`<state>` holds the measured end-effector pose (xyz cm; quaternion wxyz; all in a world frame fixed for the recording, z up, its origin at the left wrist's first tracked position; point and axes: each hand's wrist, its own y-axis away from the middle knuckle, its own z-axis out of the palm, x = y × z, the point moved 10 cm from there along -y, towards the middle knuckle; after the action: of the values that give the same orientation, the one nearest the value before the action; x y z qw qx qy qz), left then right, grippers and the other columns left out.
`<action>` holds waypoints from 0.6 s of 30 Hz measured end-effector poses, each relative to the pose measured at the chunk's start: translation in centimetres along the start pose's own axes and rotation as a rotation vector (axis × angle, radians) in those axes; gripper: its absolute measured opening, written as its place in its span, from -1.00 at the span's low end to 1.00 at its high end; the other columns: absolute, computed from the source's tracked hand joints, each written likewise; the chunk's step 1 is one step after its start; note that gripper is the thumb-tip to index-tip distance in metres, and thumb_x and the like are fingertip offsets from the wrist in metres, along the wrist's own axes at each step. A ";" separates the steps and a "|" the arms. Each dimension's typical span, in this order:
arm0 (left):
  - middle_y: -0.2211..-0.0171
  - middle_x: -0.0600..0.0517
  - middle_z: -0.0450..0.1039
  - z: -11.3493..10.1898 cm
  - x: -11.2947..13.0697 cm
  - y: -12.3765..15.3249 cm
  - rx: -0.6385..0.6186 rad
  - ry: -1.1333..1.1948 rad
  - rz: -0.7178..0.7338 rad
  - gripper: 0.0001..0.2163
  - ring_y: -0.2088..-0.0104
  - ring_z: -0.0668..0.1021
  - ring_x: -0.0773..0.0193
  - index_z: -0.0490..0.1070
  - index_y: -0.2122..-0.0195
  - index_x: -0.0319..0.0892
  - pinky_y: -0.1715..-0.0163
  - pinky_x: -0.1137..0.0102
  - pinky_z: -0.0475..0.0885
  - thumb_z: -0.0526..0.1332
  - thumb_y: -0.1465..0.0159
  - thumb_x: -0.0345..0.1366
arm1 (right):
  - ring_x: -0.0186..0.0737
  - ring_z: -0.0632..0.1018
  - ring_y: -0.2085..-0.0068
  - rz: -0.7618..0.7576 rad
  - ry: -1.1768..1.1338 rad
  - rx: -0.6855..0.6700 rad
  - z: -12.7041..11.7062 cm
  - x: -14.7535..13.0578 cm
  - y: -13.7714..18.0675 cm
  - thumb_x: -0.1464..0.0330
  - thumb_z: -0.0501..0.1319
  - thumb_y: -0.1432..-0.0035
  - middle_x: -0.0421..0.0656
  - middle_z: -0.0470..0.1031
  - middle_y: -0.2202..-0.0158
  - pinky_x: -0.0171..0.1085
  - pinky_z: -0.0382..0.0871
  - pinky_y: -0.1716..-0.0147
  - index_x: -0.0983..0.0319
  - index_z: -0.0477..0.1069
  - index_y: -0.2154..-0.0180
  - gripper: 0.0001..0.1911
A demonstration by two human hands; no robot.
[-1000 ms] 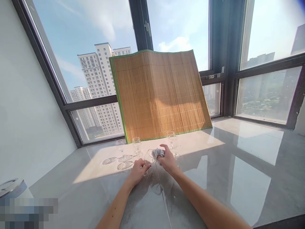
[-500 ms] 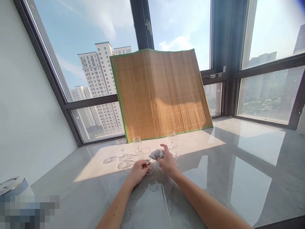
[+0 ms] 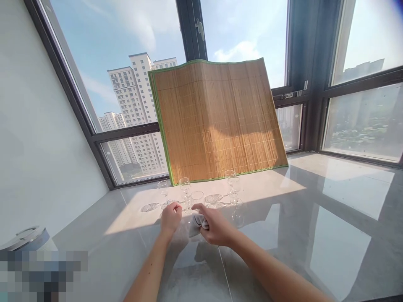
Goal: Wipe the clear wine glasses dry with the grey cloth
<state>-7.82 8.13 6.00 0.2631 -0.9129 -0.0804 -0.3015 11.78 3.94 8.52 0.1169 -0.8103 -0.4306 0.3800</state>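
Observation:
My right hand (image 3: 217, 224) grips a crumpled grey-white cloth (image 3: 198, 221), low over the glossy sill, its index finger extended along the top. To its left, my left hand (image 3: 171, 216) is closed with curled fingers; whether anything is inside them is hidden. Just beyond my hands stands a clear stemmed glass (image 3: 197, 196), its lower part covered by the cloth and right hand. Farther back are more stemmed glasses: one at left (image 3: 163, 188), one near the middle (image 3: 184, 185), and two close together at right, the nearer glass (image 3: 234, 184) partly overlapping the rear glass (image 3: 229, 172).
A folded bamboo mat (image 3: 217, 121) with green edging leans against the window behind the glasses. Glass shadows fall on the sunlit part of the grey tiled sill (image 3: 270, 260). A white container (image 3: 30, 239) stands at lower left, partly pixelated. A white wall (image 3: 47, 138) borders the left side.
My left hand has come away from the stemmed glass, moving left and slightly up, with its fingers curled. My right hand has lowered the cloth toward me. The view has shifted slightly.

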 end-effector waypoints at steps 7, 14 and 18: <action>0.21 -0.04 0.56 1.6 -2.2 -0.6 0.037 0.070 -0.055 -0.76 0.21 0.56 0.20 0.47 0.24 -0.17 0.19 0.37 0.40 0.04 -0.16 -0.35 | -0.07 0.50 0.25 -0.003 0.301 -0.278 4.4 1.1 0.5 0.50 0.14 0.11 -0.11 0.54 0.27 -0.31 0.10 0.44 0.11 -0.05 -0.34 -0.06; 0.06 -0.09 0.54 2.9 -2.0 -0.7 -0.051 0.078 -0.059 -0.68 0.15 0.57 0.24 0.44 0.04 -0.24 0.12 0.38 0.42 0.08 -0.19 -0.37 | 0.19 0.37 -0.08 0.098 0.362 -0.283 4.7 1.9 0.7 0.49 0.16 0.09 0.02 0.55 0.17 -0.21 0.26 0.27 0.23 -0.09 -0.37 -0.03; -0.05 -0.10 0.48 3.3 -1.8 -0.6 -0.081 0.120 -0.050 -0.64 0.02 0.54 0.24 0.37 -0.04 -0.22 0.03 0.37 0.40 0.10 -0.20 -0.37 | 0.29 0.28 -0.18 0.186 0.319 -0.268 4.7 2.4 0.9 0.47 0.14 0.05 0.04 0.51 0.02 -0.10 0.30 0.15 0.23 -0.10 -0.38 -0.06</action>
<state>-7.75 10.41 2.94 0.2227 -0.9007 -0.0752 -0.3653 9.82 4.66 3.61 0.0396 -0.9046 -0.3768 0.1955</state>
